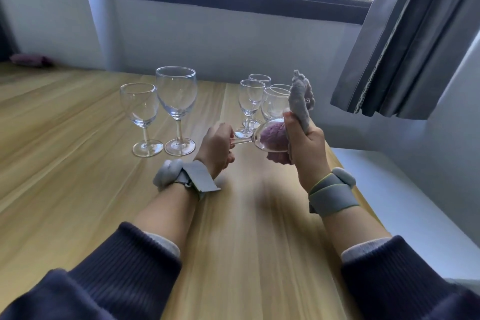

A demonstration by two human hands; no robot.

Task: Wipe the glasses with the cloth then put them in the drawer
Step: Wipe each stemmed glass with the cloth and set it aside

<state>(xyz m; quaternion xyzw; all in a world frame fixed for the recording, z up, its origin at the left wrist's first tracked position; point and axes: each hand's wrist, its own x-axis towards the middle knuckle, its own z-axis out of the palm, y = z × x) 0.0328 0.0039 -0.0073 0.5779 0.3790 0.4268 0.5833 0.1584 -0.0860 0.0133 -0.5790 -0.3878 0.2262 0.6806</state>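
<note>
My left hand (217, 147) grips the stem of a wine glass (262, 139) held sideways above the table, its bowl pointing right. My right hand (302, 143) grips a grey and purple cloth (298, 101); the purple part is stuffed inside the bowl and a grey end sticks up above my fist. Two larger glasses (176, 97) stand upright at the left, the smaller one (140, 109) nearer the left edge. Three more glasses (249, 99) stand behind the held one, partly hidden by it. No drawer is in view.
The wooden table (78, 163) runs to a grey wall under a window. A dark curtain (405, 41) hangs at the right. The table's right edge drops to a white ledge (389, 189). A purple object (31, 58) lies at the far left.
</note>
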